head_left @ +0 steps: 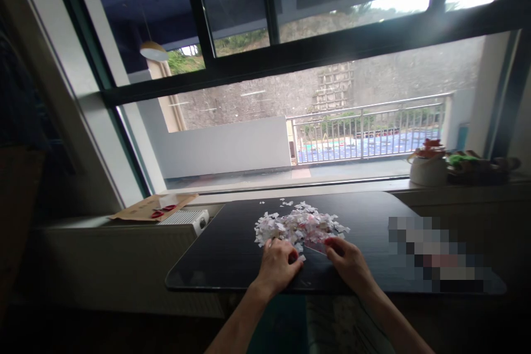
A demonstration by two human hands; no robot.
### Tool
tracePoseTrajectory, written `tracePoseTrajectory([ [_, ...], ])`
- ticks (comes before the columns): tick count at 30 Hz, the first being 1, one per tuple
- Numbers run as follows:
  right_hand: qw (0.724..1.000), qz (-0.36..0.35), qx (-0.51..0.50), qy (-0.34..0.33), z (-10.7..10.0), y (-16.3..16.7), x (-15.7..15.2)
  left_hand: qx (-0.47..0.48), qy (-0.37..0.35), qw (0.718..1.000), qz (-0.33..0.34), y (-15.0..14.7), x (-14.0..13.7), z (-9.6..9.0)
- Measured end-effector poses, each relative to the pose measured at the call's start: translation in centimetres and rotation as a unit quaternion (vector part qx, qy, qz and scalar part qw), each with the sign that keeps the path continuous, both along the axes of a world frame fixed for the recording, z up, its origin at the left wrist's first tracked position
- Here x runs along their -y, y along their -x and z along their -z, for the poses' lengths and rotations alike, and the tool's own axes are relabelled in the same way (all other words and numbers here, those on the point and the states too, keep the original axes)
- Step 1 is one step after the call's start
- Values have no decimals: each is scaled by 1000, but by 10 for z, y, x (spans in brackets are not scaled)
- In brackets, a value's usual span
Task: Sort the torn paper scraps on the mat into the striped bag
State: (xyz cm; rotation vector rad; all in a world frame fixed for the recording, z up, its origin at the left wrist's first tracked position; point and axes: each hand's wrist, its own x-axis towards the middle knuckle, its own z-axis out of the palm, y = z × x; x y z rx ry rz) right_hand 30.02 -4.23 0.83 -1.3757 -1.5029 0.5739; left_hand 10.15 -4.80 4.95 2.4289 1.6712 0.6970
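Observation:
A loose heap of torn paper scraps (307, 220), white with some pink, lies on the dark table (219, 249). My left hand (279, 264) rests at the near left side of the heap, its fingers curled in; what they hold, if anything, is hidden. A small white scrap shows by its fingertips. On the near right side, my right hand (352, 261) pinches the edge of a thin, pinkish, see-through sheet or bag (316, 245), which reaches toward the scraps. Several stray bits lie beyond the heap.
Red-handled scissors (164, 211) lie on brown paper (136, 208) on the sill at left, above a white radiator (186, 221). A white bucket (428, 170) stands on the right sill. A blurred-out patch (440, 257) covers the table's right. A large window faces me.

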Motion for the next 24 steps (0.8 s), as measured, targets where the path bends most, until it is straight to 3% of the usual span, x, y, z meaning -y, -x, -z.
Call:
tracePoseTrajectory([
  [8, 1000, -4, 14, 3, -4, 0, 2, 76, 52, 996, 2, 5, -10, 0],
  [15, 1000, -4, -3, -1, -4, 1, 3, 142, 109, 983, 44, 14, -20, 1],
  [20, 994, -75, -80, -30, -4, 3, 6, 168, 126, 976, 61, 13, -23, -5],
  [24, 993, -97, -65, -20, -4, 3, 5, 137, 99, 985, 47, 10, -25, -7],
])
